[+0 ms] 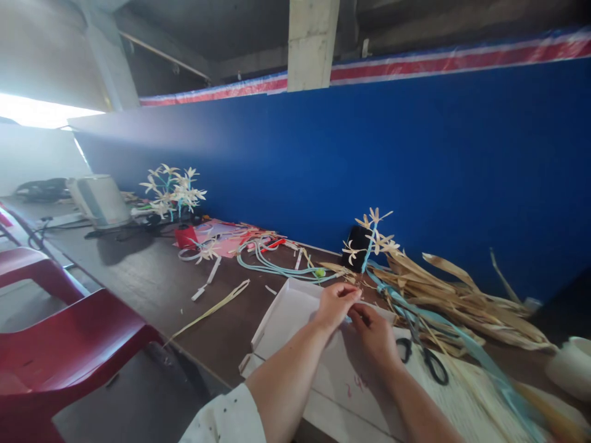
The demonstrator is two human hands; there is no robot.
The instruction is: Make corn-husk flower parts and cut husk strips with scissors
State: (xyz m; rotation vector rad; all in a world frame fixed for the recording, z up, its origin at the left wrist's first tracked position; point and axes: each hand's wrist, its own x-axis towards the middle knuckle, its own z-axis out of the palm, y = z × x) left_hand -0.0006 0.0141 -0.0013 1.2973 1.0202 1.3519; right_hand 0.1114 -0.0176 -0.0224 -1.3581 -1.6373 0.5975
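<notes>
White sleeve point(228, 418) covers the near forearm, and from it the left hand point(336, 305) reaches forward over a shallow white cardboard tray point(286, 314) on the dark table point(152, 283). Its fingers are bunched narrow, thumb against fingertips, in a pinch at the far end of the hand. Coming in from the other side, the right hand point(375, 333) lies slightly nearer the camera, with its fingers also drawn together and pointing back towards the left hand. Between the two sets of fingertips a short piece of pale blue strip point(348, 319) shows. Both hands appear to grip it, though it is too small to tell how much of it is covered. Its visible part runs roughly left to right, from one pinch to the other, so the hands hold it end to end above the tray's far right corner. Neither hand is clearly closer to it than the other. Just beyond the right hand lie black-handled scissors point(427, 355) on a woven mat point(466, 400), apart from the fingers. Behind them a heap of dried leaves point(466, 301) spreads along the blue wall point(415, 160). A small flower spray point(373, 237) on a blue stem stands upright just beyond the hands. A red chair point(69, 344) stands at the table's near edge.
</notes>
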